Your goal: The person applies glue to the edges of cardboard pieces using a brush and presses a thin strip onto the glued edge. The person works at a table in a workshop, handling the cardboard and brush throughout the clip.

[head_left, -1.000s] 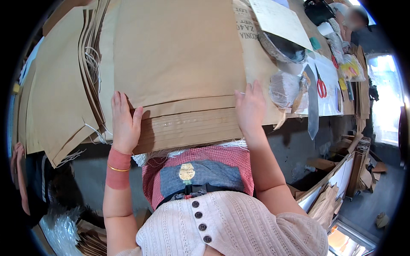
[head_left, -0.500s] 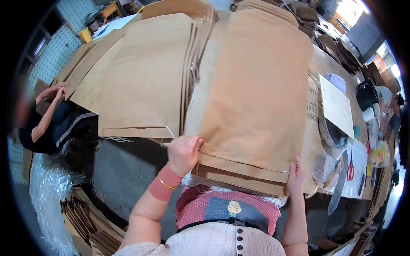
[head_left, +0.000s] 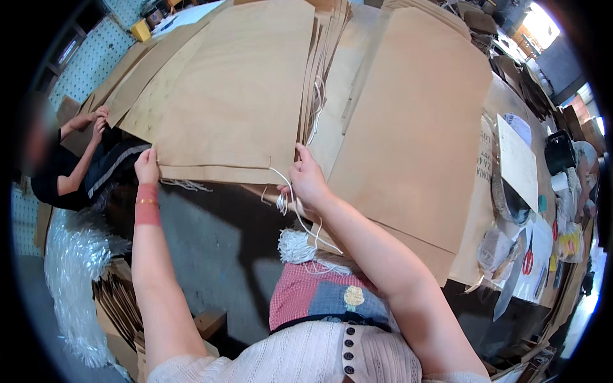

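A large brown paper bag (head_left: 233, 96) lies flat on top of the left stack, its near edge folded into a narrow strip. My left hand (head_left: 147, 167) is closed on the bag's near left corner. At the near right corner, my right hand (head_left: 308, 177) is closed on the edge, its lower fingers partly hidden. A white cord (head_left: 287, 185) runs from the folded strip past my right hand and hangs below it. To the right lies a second stack, topped by another brown paper bag (head_left: 415, 121) with a crease across its near end.
Red-handled scissors (head_left: 528, 262), a white board (head_left: 517, 163) and a black container (head_left: 559, 152) are at the right. A co-worker's hands (head_left: 96, 121) hold a sheet at far left. White strings (head_left: 297, 246) hang before me; clear plastic (head_left: 80, 281) lies lower left.
Both hands have moved left, from the right stack's bag to the corners of the left stack's bag. The corded, folded strip no longer shows on the right stack; a creased end does.
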A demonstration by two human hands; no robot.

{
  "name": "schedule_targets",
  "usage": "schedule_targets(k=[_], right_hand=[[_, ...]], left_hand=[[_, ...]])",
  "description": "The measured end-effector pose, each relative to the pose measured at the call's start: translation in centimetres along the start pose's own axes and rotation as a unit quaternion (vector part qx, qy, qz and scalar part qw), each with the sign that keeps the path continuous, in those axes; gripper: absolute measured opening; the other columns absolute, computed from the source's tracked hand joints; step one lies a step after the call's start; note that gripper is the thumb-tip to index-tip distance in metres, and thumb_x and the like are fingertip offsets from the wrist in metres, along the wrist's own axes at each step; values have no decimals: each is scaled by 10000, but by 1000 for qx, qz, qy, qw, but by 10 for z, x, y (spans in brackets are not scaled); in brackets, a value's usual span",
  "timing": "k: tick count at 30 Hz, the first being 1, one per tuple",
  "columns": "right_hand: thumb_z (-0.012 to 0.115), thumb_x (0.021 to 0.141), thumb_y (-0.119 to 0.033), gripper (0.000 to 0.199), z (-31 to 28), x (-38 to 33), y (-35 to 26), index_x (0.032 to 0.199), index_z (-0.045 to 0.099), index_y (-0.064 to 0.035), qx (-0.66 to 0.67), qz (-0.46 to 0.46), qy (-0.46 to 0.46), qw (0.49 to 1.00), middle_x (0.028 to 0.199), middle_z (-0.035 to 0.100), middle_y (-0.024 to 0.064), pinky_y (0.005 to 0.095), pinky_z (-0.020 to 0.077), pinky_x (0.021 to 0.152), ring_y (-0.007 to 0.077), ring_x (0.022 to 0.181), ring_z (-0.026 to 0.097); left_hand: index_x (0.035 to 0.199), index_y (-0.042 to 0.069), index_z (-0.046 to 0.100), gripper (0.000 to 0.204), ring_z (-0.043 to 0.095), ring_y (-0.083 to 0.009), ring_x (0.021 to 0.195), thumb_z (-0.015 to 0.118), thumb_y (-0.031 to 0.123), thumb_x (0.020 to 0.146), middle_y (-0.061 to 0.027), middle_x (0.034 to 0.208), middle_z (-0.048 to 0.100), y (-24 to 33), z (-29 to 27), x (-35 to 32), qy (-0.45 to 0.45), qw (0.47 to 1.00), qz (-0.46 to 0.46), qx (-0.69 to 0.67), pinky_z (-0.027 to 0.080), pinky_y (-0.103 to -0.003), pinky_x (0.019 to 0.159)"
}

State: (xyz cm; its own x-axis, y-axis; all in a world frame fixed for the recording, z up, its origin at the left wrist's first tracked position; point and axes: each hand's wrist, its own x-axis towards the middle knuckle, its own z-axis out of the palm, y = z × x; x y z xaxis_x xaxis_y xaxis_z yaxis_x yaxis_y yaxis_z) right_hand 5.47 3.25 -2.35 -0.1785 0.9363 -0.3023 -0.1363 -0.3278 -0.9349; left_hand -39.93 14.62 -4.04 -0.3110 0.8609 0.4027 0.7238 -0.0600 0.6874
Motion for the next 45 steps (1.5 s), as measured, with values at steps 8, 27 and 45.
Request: schedule_targets(k=[8,27,45], right_hand=[[662,826,-152,184,-152,-201,-26,953,687,-20,-285,-2,24,958,808,669,118,283,504,668,157,745,633],[737,766,-186,215,-414,-333,-81,795,657,12,-365,-121,634,672,627,625,42,260,472,588,119,605,594],[613,788,-459,518,-495,-291,-93,752,651,56,-526,66,574,625,771,660,224,414,502,733,349,772,652]], left_hand=[[984,25,624,194,587,-306,817,592,189,886,-127,895,625,136,55,-118,75,965,209,138,478,-386,697],[769,118,688,103,664,-216,770,656,102,672,-52,915,687,223,176,-392,-393,776,493,9,539,-363,665],[811,20,560,46,562,-347,669,600,26,791,-150,732,570,296,100,-373,-509,816,265,-66,434,-424,602]])
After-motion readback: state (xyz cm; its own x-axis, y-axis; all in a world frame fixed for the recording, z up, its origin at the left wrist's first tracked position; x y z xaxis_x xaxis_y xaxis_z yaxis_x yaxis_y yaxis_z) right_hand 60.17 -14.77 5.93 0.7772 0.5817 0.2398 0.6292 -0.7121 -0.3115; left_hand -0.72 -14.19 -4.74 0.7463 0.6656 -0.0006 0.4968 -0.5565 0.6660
